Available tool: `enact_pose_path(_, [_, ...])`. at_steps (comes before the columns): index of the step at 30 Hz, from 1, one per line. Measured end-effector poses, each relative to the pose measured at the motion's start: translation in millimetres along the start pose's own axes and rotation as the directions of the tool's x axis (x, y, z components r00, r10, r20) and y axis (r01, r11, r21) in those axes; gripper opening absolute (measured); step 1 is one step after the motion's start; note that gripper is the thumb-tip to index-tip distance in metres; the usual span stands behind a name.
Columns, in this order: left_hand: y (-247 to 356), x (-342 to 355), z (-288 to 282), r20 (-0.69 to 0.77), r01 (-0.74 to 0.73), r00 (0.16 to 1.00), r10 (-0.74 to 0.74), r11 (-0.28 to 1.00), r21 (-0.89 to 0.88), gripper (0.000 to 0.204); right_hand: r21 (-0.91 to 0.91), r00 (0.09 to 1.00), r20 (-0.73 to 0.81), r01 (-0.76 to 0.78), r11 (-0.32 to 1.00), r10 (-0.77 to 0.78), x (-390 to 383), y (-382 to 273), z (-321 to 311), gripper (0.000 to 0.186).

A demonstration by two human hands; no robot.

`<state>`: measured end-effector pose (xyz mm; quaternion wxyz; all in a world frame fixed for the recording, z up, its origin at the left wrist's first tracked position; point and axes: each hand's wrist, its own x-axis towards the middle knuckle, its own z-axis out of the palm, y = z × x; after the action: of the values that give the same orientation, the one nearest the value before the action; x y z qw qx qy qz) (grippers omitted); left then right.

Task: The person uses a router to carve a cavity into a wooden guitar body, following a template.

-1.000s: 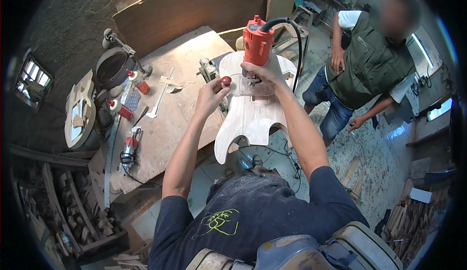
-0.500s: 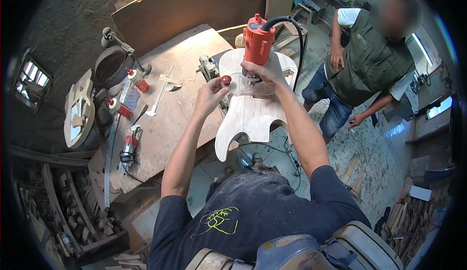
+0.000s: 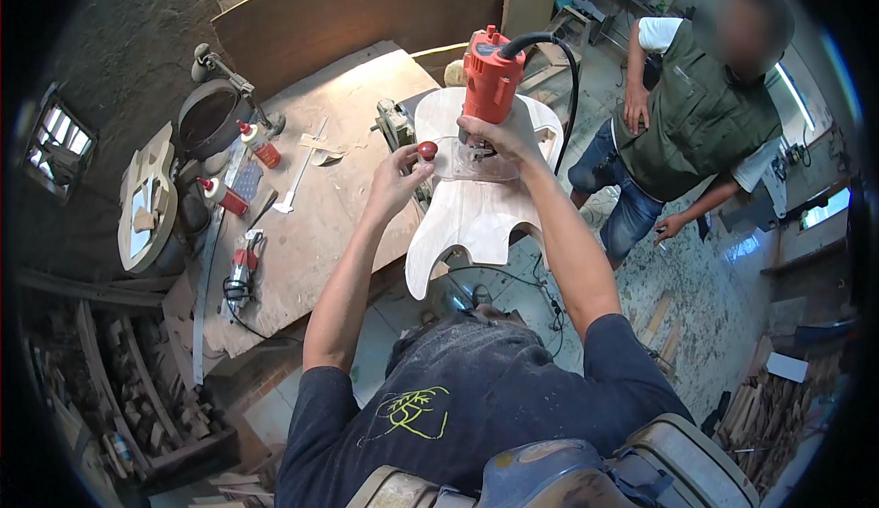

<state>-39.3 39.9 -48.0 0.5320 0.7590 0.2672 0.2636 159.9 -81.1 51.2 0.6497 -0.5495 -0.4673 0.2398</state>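
Note:
A red handheld router (image 3: 490, 77) stands upright on a pale wooden guitar body (image 3: 458, 219), its clear base plate (image 3: 494, 169) flat on the wood. My right hand (image 3: 506, 137) is wrapped round the lower part of the router's red housing. With its fingertips, my left hand (image 3: 403, 178) holds the red round knob (image 3: 427, 151) at the left end of the base plate. The cutter is hidden by the base and my hand. A black power cord (image 3: 569, 87) arches from the router's top down its right side. Beside the guitar body a metal vise (image 3: 394, 123) shows at the bench edge.
On the wooden bench (image 3: 339, 196) lie a caliper (image 3: 302, 174), two glue bottles (image 3: 261, 146), a small corded power tool (image 3: 241, 274) and a long metal ruler (image 3: 203, 297). Another guitar body (image 3: 146, 201) is at far left. A person (image 3: 691, 114) stands close on the right. Cables cross the floor.
The router and my hands sit very slightly further right in the picture, and the view has shifted a little. Both grips are the same.

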Motion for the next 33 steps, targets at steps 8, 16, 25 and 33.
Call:
enact_pose_path(8, [-1,-3,1,0.01,0.027,1.0,-0.026,0.997,-0.074,0.048,0.052,0.999,0.021,-0.043,0.998,0.042,-5,-5,2,0.045])
enact_pose_path(16, [17,-11,-2,0.059,0.085,0.995,-0.077,0.986,-0.141,0.05,0.024,0.999,0.009,-0.048,0.999,0.047,-10,-10,2,0.05])
enact_pose_path(25, [5,-12,-1,0.043,0.045,0.998,-0.037,0.978,-0.202,0.048,-0.002,1.0,0.003,-0.016,1.0,0.016,-9,-8,4,0.051])
enact_pose_path(33, [2,-9,0,0.011,-0.002,1.0,0.004,0.988,-0.155,0.052,-0.036,1.0,-0.014,0.027,0.999,-0.027,-6,-2,1,0.044])
